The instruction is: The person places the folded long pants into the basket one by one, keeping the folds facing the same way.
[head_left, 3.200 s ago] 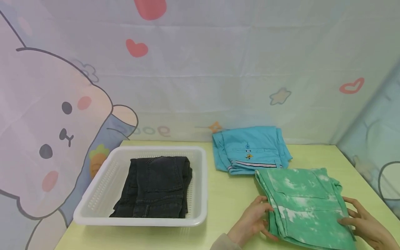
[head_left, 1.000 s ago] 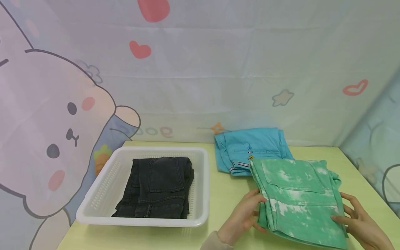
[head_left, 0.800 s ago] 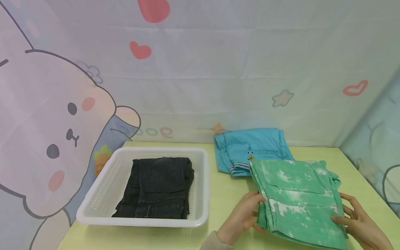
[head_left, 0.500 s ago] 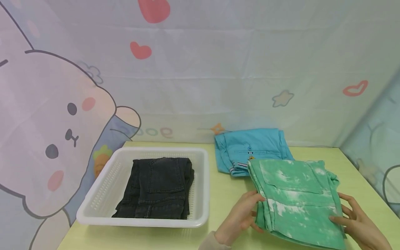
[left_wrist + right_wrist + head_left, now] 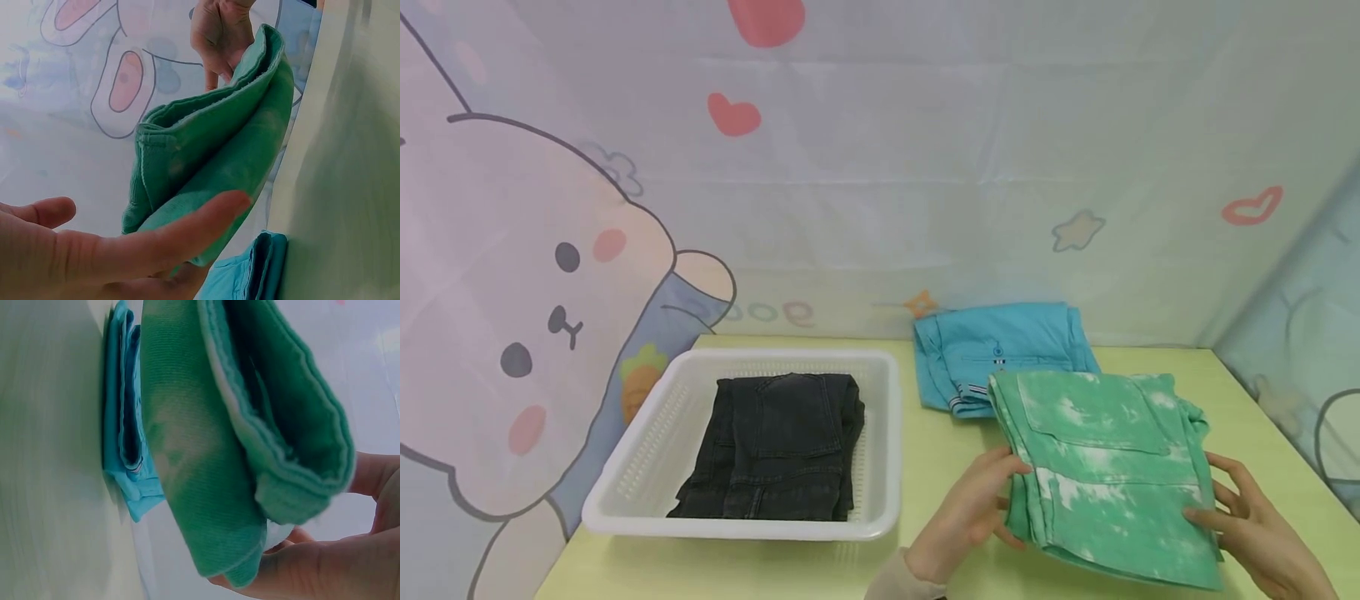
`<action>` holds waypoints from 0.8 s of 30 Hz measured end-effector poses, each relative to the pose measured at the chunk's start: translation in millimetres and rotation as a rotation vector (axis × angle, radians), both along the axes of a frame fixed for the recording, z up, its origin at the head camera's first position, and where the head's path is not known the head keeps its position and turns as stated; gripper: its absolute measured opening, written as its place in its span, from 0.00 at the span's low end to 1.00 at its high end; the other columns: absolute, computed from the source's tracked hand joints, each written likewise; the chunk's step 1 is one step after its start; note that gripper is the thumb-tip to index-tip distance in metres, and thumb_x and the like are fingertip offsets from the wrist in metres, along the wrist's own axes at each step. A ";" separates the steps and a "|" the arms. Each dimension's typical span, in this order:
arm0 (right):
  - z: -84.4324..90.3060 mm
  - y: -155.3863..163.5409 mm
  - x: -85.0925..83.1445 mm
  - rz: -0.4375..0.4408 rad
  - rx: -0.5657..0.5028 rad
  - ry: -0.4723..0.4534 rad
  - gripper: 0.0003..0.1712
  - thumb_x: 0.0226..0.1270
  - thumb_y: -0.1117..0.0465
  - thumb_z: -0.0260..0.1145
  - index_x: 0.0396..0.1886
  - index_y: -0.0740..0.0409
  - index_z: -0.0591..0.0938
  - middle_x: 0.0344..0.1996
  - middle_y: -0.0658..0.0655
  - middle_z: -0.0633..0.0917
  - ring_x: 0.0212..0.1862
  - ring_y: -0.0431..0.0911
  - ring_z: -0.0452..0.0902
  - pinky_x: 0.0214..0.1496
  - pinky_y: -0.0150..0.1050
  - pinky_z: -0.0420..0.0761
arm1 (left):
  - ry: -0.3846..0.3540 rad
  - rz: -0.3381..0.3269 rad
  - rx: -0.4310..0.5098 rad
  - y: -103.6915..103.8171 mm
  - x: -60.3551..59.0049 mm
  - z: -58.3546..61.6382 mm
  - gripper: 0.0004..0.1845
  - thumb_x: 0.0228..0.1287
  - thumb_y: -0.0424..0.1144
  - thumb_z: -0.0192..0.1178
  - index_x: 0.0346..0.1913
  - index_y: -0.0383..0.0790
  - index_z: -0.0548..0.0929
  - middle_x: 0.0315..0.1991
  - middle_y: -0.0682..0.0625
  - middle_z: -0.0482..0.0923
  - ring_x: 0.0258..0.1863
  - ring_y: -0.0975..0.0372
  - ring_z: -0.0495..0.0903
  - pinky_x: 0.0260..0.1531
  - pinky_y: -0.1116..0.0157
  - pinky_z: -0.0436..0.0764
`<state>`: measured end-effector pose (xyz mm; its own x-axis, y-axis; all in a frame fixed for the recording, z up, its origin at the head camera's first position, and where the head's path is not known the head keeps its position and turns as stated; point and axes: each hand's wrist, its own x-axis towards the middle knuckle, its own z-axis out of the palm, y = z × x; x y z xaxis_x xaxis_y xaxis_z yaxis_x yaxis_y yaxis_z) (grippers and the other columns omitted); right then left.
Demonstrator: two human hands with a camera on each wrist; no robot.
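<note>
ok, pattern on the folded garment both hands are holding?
The folded garment is green with white tie-dye blotches, clearest in the head view.

Left hand (image 5: 94, 250): fingers under and against the near end of the folded green shorts (image 5: 212, 150).
Right hand (image 5: 219, 34): grips the far end.
Blue shorts (image 5: 250, 272): below, on the table (image 5: 350, 187).

— Right hand (image 5: 1262, 533) runs off the lower right corner; left hand's (image 5: 966, 521) fingertips sit hidden under the green shorts (image 5: 1105, 471).

— And the blue shorts (image 5: 1000, 350)? Front edge covered by the green ones at centre right, tiny logo unreadable.
</note>
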<state>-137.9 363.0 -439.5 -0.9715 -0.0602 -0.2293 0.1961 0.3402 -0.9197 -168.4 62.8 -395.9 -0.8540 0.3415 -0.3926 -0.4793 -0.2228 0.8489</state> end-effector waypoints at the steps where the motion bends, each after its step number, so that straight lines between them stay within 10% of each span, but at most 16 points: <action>1: 0.1 -0.3 0.0 0.001 -0.003 -0.001 0.38 0.65 0.62 0.55 0.55 0.22 0.42 0.52 0.49 0.62 0.40 0.26 0.71 0.41 0.44 0.76 | -0.004 0.003 0.000 -0.6 0.1 0.4 0.32 0.51 0.36 0.53 0.62 0.35 0.61 0.63 0.39 0.52 0.52 0.30 0.57 0.32 0.27 0.61; 7: 0.8 -2.9 0.0 0.003 0.002 -0.002 0.38 0.65 0.61 0.55 0.55 0.22 0.41 0.57 0.62 0.58 0.40 0.25 0.71 0.42 0.44 0.76 | -0.017 -0.008 0.006 -4.0 0.4 2.4 0.32 0.51 0.36 0.53 0.62 0.35 0.60 0.62 0.37 0.53 0.52 0.31 0.56 0.34 0.28 0.61; 12: 2.3 -4.0 0.7 0.004 -0.006 0.015 0.38 0.65 0.62 0.55 0.56 0.23 0.42 0.50 0.44 0.62 0.41 0.26 0.71 0.41 0.43 0.76 | 0.004 -0.015 0.016 -6.9 1.4 4.4 0.33 0.51 0.36 0.53 0.63 0.35 0.59 0.63 0.37 0.52 0.53 0.31 0.56 0.34 0.27 0.60; 19: 9.7 -13.8 3.2 0.002 0.000 0.001 0.39 0.66 0.60 0.53 0.57 0.23 0.38 0.62 0.73 0.47 0.39 0.22 0.68 0.41 0.43 0.76 | 0.052 -0.048 0.001 -13.6 1.1 5.1 0.26 0.52 0.36 0.52 0.58 0.37 0.67 0.58 0.42 0.57 0.48 0.36 0.62 0.32 0.28 0.63; 24: 11.8 -16.6 2.4 0.024 -0.010 0.005 0.38 0.66 0.60 0.53 0.58 0.25 0.38 0.63 0.73 0.47 0.40 0.21 0.68 0.42 0.43 0.76 | 0.064 -0.061 0.004 -18.6 0.9 5.9 0.24 0.52 0.36 0.52 0.55 0.36 0.68 0.56 0.42 0.59 0.47 0.38 0.64 0.32 0.29 0.64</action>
<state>-135.5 346.4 -427.6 -0.9709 -0.0860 -0.2234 0.1830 0.3354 -0.9241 -167.5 44.2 -390.0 -0.8549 0.3948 -0.3364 -0.4370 -0.1986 0.8773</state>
